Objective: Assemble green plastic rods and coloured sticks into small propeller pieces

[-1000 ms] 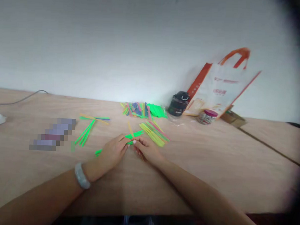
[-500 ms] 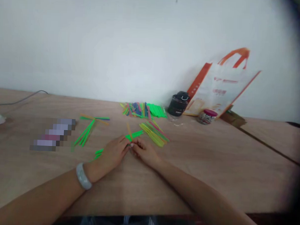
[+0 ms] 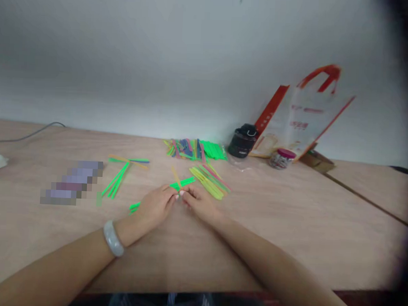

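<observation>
Our left hand [image 3: 157, 205] and right hand [image 3: 202, 203] pinch an orange strip [image 3: 176, 176] across green strips [image 3: 188, 182], seemingly midway; one crossed piece [image 3: 122, 172] looks done, loose strips [image 3: 207, 182] remain.

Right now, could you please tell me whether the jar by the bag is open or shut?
The jar is shut: its purplish-red lid sits on top.

Black container [image 3: 242, 142] beside a white bag [image 3: 303, 119], lidded jar [image 3: 281, 159] in front, cable [image 3: 29, 136] far left
</observation>
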Available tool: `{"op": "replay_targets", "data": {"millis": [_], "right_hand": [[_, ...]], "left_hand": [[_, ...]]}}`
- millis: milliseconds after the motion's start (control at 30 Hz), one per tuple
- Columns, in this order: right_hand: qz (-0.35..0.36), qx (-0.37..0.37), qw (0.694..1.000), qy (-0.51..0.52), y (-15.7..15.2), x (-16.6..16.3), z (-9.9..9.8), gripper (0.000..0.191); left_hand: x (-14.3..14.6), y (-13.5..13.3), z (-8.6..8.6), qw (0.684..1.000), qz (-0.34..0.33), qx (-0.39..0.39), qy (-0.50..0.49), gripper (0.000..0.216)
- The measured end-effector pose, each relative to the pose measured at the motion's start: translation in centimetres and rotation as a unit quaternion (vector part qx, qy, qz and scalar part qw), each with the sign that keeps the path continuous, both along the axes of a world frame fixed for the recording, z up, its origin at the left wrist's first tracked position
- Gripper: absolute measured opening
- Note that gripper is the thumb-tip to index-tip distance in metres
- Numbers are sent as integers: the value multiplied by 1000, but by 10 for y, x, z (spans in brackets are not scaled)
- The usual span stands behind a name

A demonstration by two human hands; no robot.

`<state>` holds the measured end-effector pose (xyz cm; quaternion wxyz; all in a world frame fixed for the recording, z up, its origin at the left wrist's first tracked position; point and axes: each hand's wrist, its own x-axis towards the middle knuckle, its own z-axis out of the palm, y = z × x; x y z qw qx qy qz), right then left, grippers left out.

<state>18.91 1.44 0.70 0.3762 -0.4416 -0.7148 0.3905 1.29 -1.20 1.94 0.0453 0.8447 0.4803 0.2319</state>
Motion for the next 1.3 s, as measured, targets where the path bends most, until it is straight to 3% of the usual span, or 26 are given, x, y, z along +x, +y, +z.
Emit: {"op": "replay_targets", "data": {"millis": [133,267,433,533,867,1300], "right_hand": [[-137,80,987,-34,22,23,7,29],[-218,168,933,-230,42,48,13,29],[-248,163,847,-441,49,54,10,34],[-238,156,819,-498,48,53,8,35],[-213,177,802,-529,48,57,6,30],[-220,170,820,-500,43,55,10,30]], "left_hand": [[-2,4,-2,1000,10,-9,-8,24],[1,9,-10,999,-30,24,-4,26],[2,13,-24,996,-61,61,16,37],[-2,15,-28,997,-41,69,22,37],[-12,23,-27,997,-22,26,73,34],[-17,23,-28,998,-37,32,50,34]]}}
